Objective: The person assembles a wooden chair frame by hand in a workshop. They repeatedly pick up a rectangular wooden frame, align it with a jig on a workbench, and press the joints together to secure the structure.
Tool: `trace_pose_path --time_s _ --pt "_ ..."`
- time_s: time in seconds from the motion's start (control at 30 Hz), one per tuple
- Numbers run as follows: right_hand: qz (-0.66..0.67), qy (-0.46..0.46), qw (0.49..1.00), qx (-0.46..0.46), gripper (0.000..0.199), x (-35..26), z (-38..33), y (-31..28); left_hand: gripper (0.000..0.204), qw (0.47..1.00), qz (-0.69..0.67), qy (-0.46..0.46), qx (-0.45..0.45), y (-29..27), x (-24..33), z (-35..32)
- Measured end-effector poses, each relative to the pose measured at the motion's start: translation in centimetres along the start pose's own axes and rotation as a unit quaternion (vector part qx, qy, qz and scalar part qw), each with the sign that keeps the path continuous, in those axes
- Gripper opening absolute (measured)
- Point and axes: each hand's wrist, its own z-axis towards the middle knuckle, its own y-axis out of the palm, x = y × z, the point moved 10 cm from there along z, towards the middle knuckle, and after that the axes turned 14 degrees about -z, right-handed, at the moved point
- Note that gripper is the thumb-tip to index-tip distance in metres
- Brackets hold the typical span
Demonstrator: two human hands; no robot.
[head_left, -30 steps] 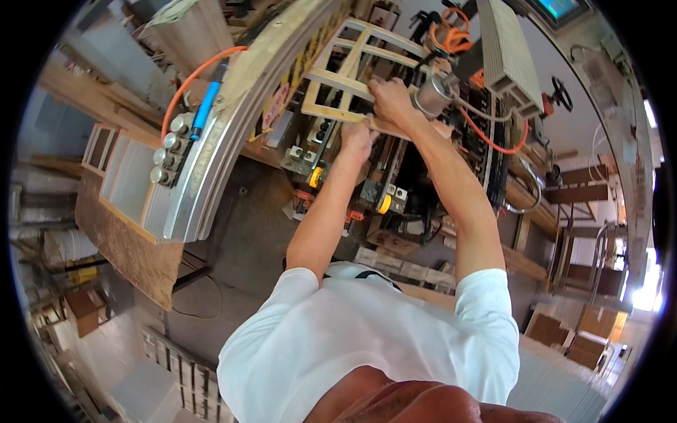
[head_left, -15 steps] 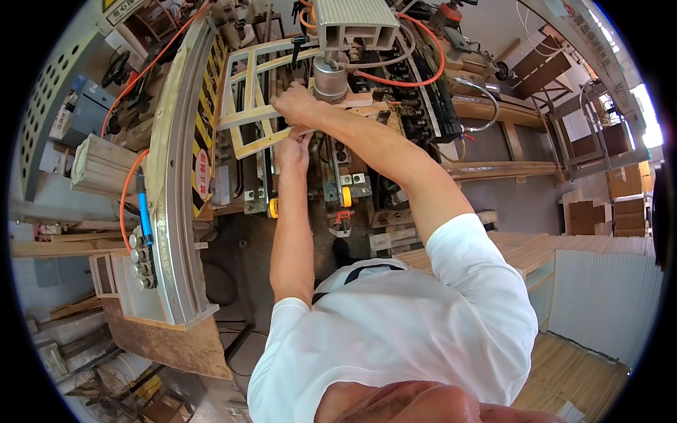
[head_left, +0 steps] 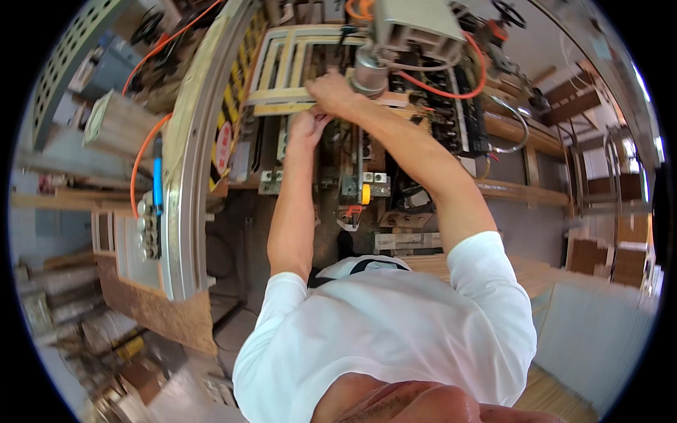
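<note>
A light wooden frame (head_left: pixel 276 94) with several slats lies on the machine bed in front of me, its rails running left to right. My right hand (head_left: pixel 330 92) reaches across and grips the frame's near rails from above, fingers curled. Just below it, my left hand (head_left: pixel 306 128) is closed at the edge of the nearest rail, thumb and fingers together. Close to the right hand's far side stands a silver cylinder (head_left: pixel 369 74) of the machine, above the frame's right part. My hands hide the frame's near right portion.
A grey metal beam (head_left: pixel 416 28) overhangs the bed, with orange hoses (head_left: pixel 458 92) curving right. To the left runs a long metal rail (head_left: pixel 194 155) beside a yellow-black striped panel (head_left: pixel 243 77). A blue air gun (head_left: pixel 157 185) hangs there. Stacked boards (head_left: pixel 592 331) stand at right.
The wooden frame has turned from a slant to lie square with the machine bed. Both hands have moved with it, staying at its near rails. My view has shifted.
</note>
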Motion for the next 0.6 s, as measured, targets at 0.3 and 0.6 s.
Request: trace_pose_path --time_s 0.3,0.6 --pt "-0.036 0.008 0.999 0.004 0.021 1.6 -1.0 0.7 0.035 0.998 -0.019 0.030 0.056 1.5 -1.8 -4.0" --pt "-0.009 0.024 1.000 0.010 0.015 0.8 -0.2 0.5 0.031 0.994 -0.098 0.039 0.003 0.4 -3.2 -2.5"
